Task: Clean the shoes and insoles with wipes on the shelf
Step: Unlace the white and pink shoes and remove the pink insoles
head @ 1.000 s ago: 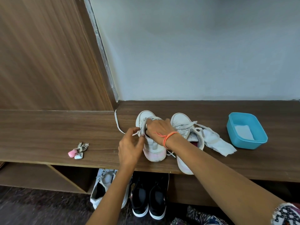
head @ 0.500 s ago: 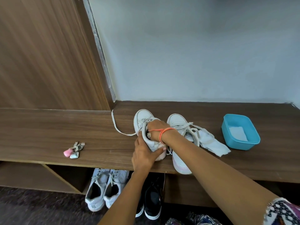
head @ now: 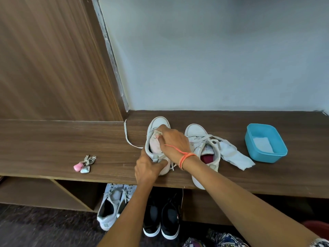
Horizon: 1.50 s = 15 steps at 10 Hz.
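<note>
- The white low-top sneaker [head: 148, 143] stands on the brown wood-grain shelf [head: 44, 143], toe towards the wall and heel near the front edge.
- The left hand [head: 147, 168] grasps its heel from behind, fingers wrapped round the back.
- The right hand [head: 173, 141] reaches into the sneaker's mouth with curled fingers and pinches the top of a pale pink insole [head: 154, 147]. An orange thread band [head: 186, 157] circles that wrist.
- A loose white lace [head: 128, 138] trails on the shelf just left of the sneaker.
- A second white sneaker [head: 195, 136] with a dark red inside lies just right of it, its heel overhanging the shelf edge.
- Beyond that lies a crumpled white wipe [head: 235, 157], and further right a blue plastic tub [head: 265, 157] holding a folded white sheet [head: 262, 147].
- Well left of the sneaker lies a keyring with pink and pale blue fobs [head: 83, 165].
- Behind the sneaker rises a pale grey wall [head: 213, 59]; to its left is a brown wooden panel [head: 49, 59].
- Under the shelf, below the sneaker, sit a pale grey pair of trainers [head: 112, 207] and a black pair with white soles [head: 160, 218] on a dark carpet [head: 35, 229].
</note>
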Motion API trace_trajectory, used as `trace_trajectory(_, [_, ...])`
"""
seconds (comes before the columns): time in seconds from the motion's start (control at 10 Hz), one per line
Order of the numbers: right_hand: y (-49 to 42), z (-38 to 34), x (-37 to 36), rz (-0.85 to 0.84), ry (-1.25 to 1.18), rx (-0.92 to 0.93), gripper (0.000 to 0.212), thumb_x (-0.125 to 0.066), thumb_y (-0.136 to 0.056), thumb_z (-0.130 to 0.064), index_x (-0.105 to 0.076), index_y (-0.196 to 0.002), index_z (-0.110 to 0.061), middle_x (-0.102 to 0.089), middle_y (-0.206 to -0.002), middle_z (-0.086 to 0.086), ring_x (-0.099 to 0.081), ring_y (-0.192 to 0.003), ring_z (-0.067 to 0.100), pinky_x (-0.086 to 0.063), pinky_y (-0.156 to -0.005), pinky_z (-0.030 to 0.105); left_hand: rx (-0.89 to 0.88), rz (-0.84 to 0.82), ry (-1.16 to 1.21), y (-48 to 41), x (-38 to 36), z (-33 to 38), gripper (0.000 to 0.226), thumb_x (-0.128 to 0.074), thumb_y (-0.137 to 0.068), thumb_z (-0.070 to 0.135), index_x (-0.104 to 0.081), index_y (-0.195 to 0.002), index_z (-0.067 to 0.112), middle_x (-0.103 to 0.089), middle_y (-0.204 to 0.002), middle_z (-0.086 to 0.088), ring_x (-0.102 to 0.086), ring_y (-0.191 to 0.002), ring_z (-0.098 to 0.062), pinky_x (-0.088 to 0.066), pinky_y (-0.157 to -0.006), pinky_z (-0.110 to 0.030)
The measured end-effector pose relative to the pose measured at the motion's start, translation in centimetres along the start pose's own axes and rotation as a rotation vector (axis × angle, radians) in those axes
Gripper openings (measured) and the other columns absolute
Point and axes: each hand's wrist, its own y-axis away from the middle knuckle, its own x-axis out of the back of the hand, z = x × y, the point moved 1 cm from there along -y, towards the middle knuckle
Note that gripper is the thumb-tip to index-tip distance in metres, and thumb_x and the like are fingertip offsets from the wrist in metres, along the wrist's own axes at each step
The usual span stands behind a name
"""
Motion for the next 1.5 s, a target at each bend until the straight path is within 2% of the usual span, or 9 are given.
trace_trajectory(0.2, [0.2,-1.2,0.1,0.002,0.121,0.174,0.025,-0.042,-0.099,-0.015,-0.057,-0.091,0.003,-0.055,-0.110,0.020,-0.052,-0.113,0.027,-0.039,-0.095,0.037,-0.026,-0.051,0.011,-0.3,-0.1,0.2,0.092,-0.075,-0.070,0.031,-0.021,-0.145,0.026,-0.053,-0.132,-0.008,-0.053,-0.118,-0.028,-0.046,-0.091,-0.042])
trace_trajectory(0.6, [1.1,-1.9,0.5,0.740,0.107,0.632,0.013,-0.058,-0.077,-0.013,-0.057,-0.065,-0.010,-0.039,-0.051,0.004,-0.048,-0.048,0.027,-0.026,-0.051,0.026,0.073,0.065,-0.046,-1.3,2.3,0.1,0.070,-0.079,-0.067,0.038,-0.048,-0.127,0.019,-0.060,-0.121,-0.014,-0.055,-0.113,-0.035,-0.044,-0.088,-0.038])
trace_trajectory(0.9, [1.5,0.5,5.9,0.847,-0.324,0.599,0.016,-0.063,-0.084,-0.006,-0.074,-0.094,-0.013,-0.070,-0.067,0.001,-0.060,-0.061,0.010,-0.048,-0.061,0.028,0.179,0.156,-0.116,-2.4,7.1,-2.1,0.075,-0.080,-0.071,0.027,-0.039,-0.129,0.003,-0.047,-0.131,-0.024,-0.045,-0.121,-0.041,-0.039,-0.096,-0.046])
trace_trajectory(1.0, [1.4,2.3,6.1,0.900,-0.184,0.632,0.032,-0.061,-0.081,0.001,-0.072,-0.108,-0.013,-0.074,-0.082,0.007,-0.067,-0.072,0.018,-0.053,-0.067,0.030,0.009,0.243,-0.269,-0.9,6.2,-1.7,0.083,-0.078,-0.072,0.022,-0.031,-0.139,0.006,-0.035,-0.142,-0.023,-0.031,-0.132,-0.041,-0.035,-0.102,-0.051])
trace_trajectory(1.1, [1.1,5.4,6.1,0.900,-0.115,0.620,0.039,-0.053,-0.080,0.006,-0.069,-0.114,-0.008,-0.073,-0.100,0.012,-0.068,-0.093,0.026,-0.055,-0.084,0.036,-0.617,0.312,-0.446,3.4,1.3,0.2,0.069,-0.069,-0.077,0.036,-0.042,-0.135,0.009,-0.043,-0.140,-0.018,-0.029,-0.136,-0.040,-0.036,-0.104,-0.052])
trace_trajectory(1.2, [1.3,7.3,6.1,0.884,-0.053,0.590,0.042,-0.051,-0.080,0.007,-0.067,-0.116,-0.006,-0.070,-0.112,0.012,-0.063,-0.108,0.024,-0.047,-0.098,0.034,-0.926,0.059,-0.565,6.0,-3.0,2.1,0.065,-0.055,-0.079,0.049,-0.043,-0.133,0.014,-0.046,-0.139,-0.011,-0.029,-0.137,-0.037,-0.034,-0.105,-0.051])
trace_trajectory(1.3, [2.2,10.4,6.3,0.838,0.055,0.531,0.043,-0.053,-0.079,0.009,-0.066,-0.117,-0.007,-0.068,-0.116,0.012,-0.061,-0.112,0.027,-0.038,-0.101,0.029,-0.932,-0.256,-0.689,8.0,-6.1,5.8,0.066,-0.066,-0.077,0.043,-0.047,-0.133,0.014,-0.049,-0.137,-0.004,-0.028,-0.140,-0.026,-0.039,-0.106,-0.042])
trace_trajectory(1.4, [3.1,12.0,6.0,0.833,0.084,0.500,0.045,-0.052,-0.078,0.009,-0.066,-0.118,-0.007,-0.068,-0.115,0.012,-0.062,-0.111,0.030,-0.038,-0.101,0.025,-0.913,-0.108,-0.808,7.8,-6.1,7.5,0.046,-0.080,-0.063,0.045,-0.068,-0.100,0.020,-0.069,-0.104,0.001,-0.055,-0.115,-0.022,-0.050,-0.083,-0.033])
trace_trajectory(1.5, [3.2,13.7,4.4,0.782,0.124,0.526,0.047,-0.047,-0.076,0.003,-0.066,-0.117,-0.008,-0.068,-0.114,0.012,-0.063,-0.109,0.030,-0.038,-0.101,0.031,-0.769,-0.114,-0.982,6.8,-4.2,7.0,0.032,-0.058,-0.087,0.039,-0.059,-0.111,0.018,-0.062,-0.118,-0.001,-0.042,-0.122,-0.026,-0.037,-0.094,-0.037])
